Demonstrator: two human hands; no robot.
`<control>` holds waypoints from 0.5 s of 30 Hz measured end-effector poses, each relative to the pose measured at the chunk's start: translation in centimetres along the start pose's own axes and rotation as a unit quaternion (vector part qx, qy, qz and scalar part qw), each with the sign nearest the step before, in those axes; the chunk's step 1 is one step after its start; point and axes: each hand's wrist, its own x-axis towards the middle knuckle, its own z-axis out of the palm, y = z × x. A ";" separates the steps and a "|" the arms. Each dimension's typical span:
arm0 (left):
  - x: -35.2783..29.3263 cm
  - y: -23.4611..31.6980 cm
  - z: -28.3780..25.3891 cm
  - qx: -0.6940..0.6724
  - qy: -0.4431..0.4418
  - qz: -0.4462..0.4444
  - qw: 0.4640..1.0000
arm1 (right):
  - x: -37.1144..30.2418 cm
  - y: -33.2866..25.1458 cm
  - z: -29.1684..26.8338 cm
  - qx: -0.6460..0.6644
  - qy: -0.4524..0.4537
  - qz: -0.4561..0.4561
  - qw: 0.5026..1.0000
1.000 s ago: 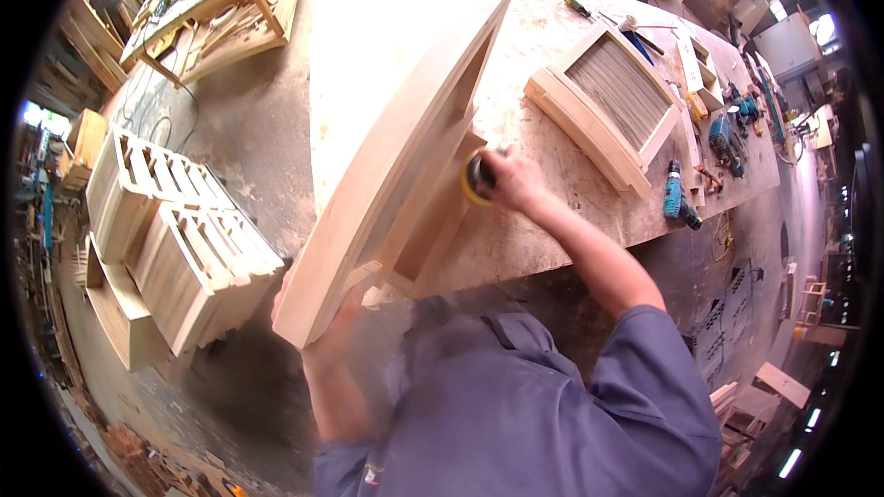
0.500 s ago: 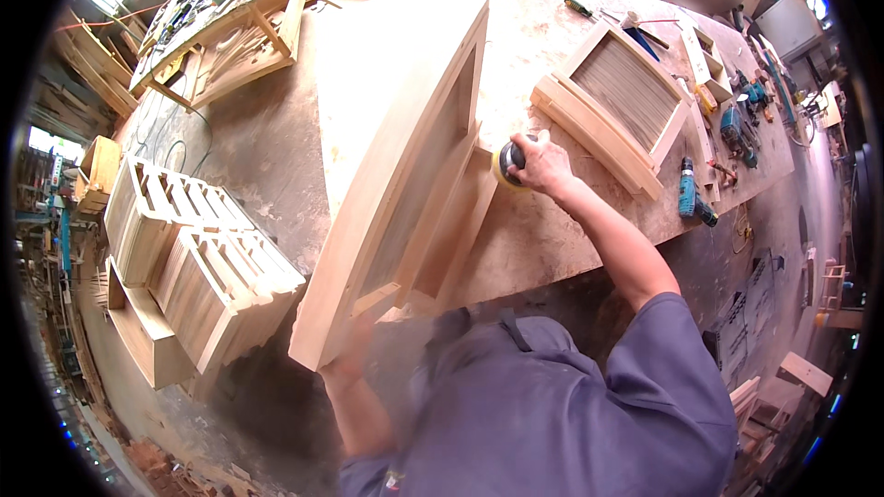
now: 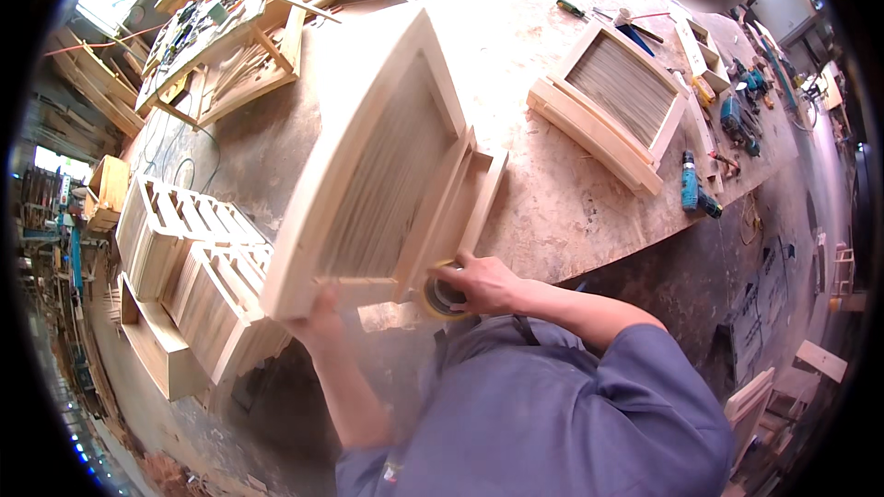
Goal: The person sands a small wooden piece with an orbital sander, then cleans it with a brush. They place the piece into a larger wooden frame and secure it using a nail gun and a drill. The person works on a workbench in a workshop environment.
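The louvred wooden frame (image 3: 387,166) stands tilted on the workbench (image 3: 552,212), left hand (image 3: 318,317) gripping its near corner. Right hand (image 3: 483,283) clasps a round sanding disc (image 3: 442,294) against the near end; probably more edges remain unsanded

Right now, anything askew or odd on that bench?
The big wooden frame is tipped up on edge and overhangs the workbench; the left hand props its near corner while the right hand presses a round sander to it. Nothing looks spilled or broken.
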 end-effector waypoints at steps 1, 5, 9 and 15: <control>1.7 -1.2 -0.3 -0.062 0.013 0.000 0.998 | -0.6 -0.4 -0.9 0.025 0.030 0.020 0.999; 9.1 -3.9 -0.8 -0.145 0.015 -0.040 0.989 | -4.2 1.8 -3.2 -0.012 0.123 0.177 0.976; 17.5 -7.5 2.0 -0.194 -0.020 -0.078 0.978 | -10.1 5.3 -3.5 -0.045 0.286 0.212 0.934; 26.8 -17.0 4.7 -0.169 -0.022 -0.095 0.981 | -16.2 4.7 -2.4 -0.055 0.377 0.340 0.860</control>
